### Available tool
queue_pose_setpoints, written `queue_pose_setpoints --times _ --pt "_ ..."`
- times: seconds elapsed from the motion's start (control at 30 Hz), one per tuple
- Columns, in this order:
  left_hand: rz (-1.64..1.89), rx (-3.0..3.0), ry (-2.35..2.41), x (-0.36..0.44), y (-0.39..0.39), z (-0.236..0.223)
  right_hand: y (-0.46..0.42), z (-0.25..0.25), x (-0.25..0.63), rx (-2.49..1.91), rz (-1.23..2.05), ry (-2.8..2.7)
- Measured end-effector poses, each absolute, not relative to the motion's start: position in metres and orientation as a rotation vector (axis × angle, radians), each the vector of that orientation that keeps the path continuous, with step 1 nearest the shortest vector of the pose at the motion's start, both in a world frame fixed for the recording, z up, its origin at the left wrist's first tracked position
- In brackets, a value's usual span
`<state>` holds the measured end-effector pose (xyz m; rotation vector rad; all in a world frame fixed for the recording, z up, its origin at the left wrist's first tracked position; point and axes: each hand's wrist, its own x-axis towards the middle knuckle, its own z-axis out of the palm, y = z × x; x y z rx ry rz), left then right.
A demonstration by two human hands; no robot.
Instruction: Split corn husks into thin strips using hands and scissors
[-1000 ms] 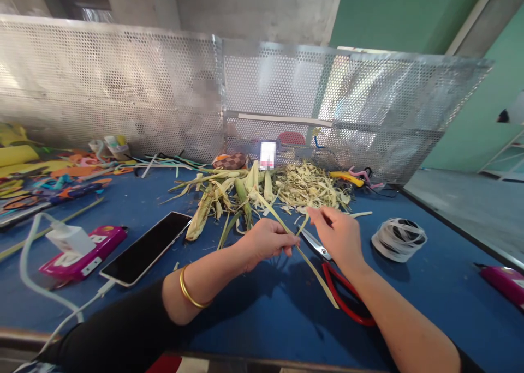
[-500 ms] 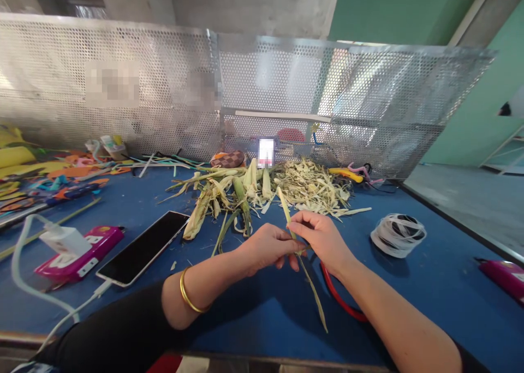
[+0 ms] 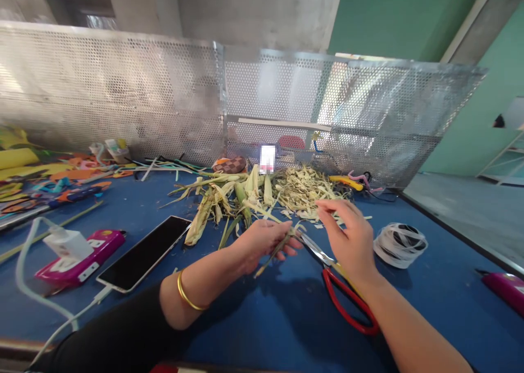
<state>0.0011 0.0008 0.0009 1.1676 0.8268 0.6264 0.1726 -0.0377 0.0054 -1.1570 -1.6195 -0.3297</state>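
My left hand [image 3: 266,245] is closed on a pale green corn husk strip [image 3: 266,212], pinched near a twisted, knotted part at the fingertips. One end of the strip points up and left; a thin tail hangs below the palm. To the right, my right hand [image 3: 347,236] is raised, its thumb and index finger slightly apart with nothing visible between them. Red-handled scissors [image 3: 317,247] lie between and below my hands, blades toward the left fingertips. One of their handles is partly hidden by the right forearm, and a yellowish strip [image 3: 346,275] shows beside it.
Behind my hands are whole corn husks [image 3: 200,220] and a heap of husk shreds [image 3: 305,187]. A spool of white twine [image 3: 400,245] stands right. On the left are a phone [image 3: 145,253] and a magenta power strip [image 3: 102,247]. A perforated metal screen [image 3: 164,100] borders the table.
My right hand has let go of the strip and moved up and right. The strip has swung round in my left hand, its upper end now pointing left. More of the scissors shows.
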Motion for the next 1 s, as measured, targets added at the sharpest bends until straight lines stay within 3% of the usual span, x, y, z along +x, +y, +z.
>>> queue_pose_setpoints --times 0.1,0.3,0.87,1.0 --pt "0.710 0.993 0.773 -0.003 0.006 0.005 -0.047 0.010 0.170 -0.963 -0.605 -1.856" --pt "0.780 1.013 0.706 -0.003 0.010 0.000 -0.038 -0.013 0.148 -0.856 -0.809 -2.465" --pt "0.898 0.936 0.821 0.002 0.005 -0.002 -0.046 -0.019 0.133 -0.702 -0.757 -2.407" --pt "0.906 0.961 0.795 -0.003 0.009 0.006 -0.042 -0.014 0.143 -0.909 -0.799 -2.201"
